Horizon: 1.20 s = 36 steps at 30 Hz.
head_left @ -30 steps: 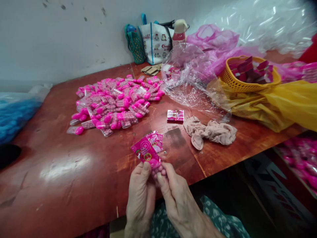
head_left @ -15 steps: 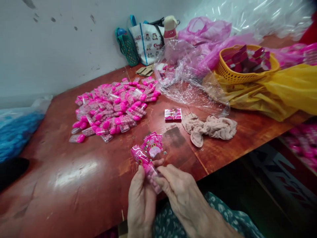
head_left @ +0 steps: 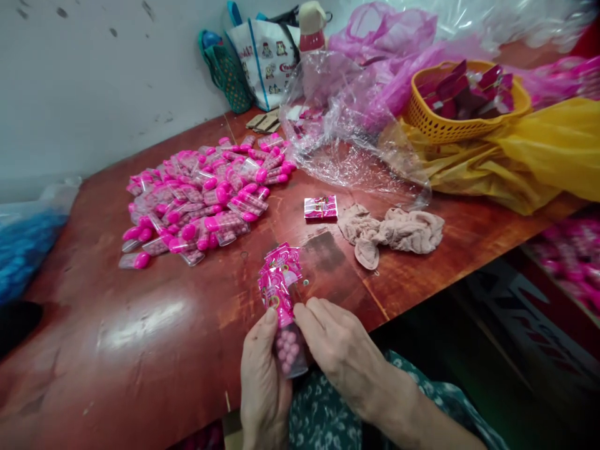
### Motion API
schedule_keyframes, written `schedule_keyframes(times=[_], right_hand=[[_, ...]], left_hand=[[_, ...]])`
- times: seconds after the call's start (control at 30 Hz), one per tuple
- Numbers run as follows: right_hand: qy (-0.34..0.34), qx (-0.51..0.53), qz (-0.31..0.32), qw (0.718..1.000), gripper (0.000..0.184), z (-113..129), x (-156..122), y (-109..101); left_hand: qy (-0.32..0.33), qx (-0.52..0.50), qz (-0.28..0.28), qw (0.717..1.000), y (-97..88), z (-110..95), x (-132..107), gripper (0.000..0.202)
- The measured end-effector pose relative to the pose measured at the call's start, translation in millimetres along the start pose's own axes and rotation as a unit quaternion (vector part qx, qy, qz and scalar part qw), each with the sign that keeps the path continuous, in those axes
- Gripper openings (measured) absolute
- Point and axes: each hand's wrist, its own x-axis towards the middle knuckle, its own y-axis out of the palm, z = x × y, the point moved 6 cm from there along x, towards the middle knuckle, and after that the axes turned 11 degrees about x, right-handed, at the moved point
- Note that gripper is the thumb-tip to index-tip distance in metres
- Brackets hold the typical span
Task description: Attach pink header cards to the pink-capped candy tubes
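Note:
My left hand (head_left: 263, 369) and my right hand (head_left: 334, 347) are both closed on a clear candy tube (head_left: 289, 351) filled with pink balls, at the table's near edge. A pink printed wrapper (head_left: 276, 290) covers the tube's upper part, pinched by my thumbs. Another pink wrapper (head_left: 284, 259) lies on the table just beyond. A big pile of pink-capped candy tubes (head_left: 206, 194) sits further back on the left.
A small pink packet (head_left: 320, 207) and a crumpled beige stocking (head_left: 394, 230) lie mid-table. Behind are crinkled clear plastic (head_left: 347, 131), a yellow basket (head_left: 440, 125) of dark red packets on a yellow bag (head_left: 539, 156), tote bags (head_left: 262, 59) and a bottle (head_left: 312, 28). Blue items (head_left: 23, 244) at left.
The pink wrapper, held flat and spread a second ago, is now wrapped round the tube's top. The tube has turned more upright in both hands. The view shifted slightly.

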Motion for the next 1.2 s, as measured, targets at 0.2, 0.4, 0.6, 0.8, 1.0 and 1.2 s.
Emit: schedule_keyframes(times=[0.2,0.4,0.6,0.8,1.0,1.2], right_hand=[[-0.011,-0.061,0.01,0.998,0.021,-3,1,3],[0.004,-0.015,-0.029,0.999,0.029,-18,7,-1],[0.027,0.193,-0.141,0.971,0.022,-32,3,-11],[-0.022,0.163,-0.098,0.981,0.021,-20,1,-9],[-0.052,0.126,-0.089,0.987,0.024,-20,2,-9],[0.009,0.17,-0.116,0.979,0.024,-30,2,-1]], left_hand=[[-0.054,-0.052,0.03,0.997,5.9,9,2,0.028],[-0.035,0.019,0.123,0.992,9.8,4,0,0.023],[-0.019,0.08,0.168,0.982,10.9,2,0,0.019],[0.0,0.115,0.183,0.976,12.0,3,1,0.019],[-0.007,0.105,0.198,0.975,12.3,7,2,0.017],[-0.01,0.097,0.209,0.973,14.6,7,3,0.019]])
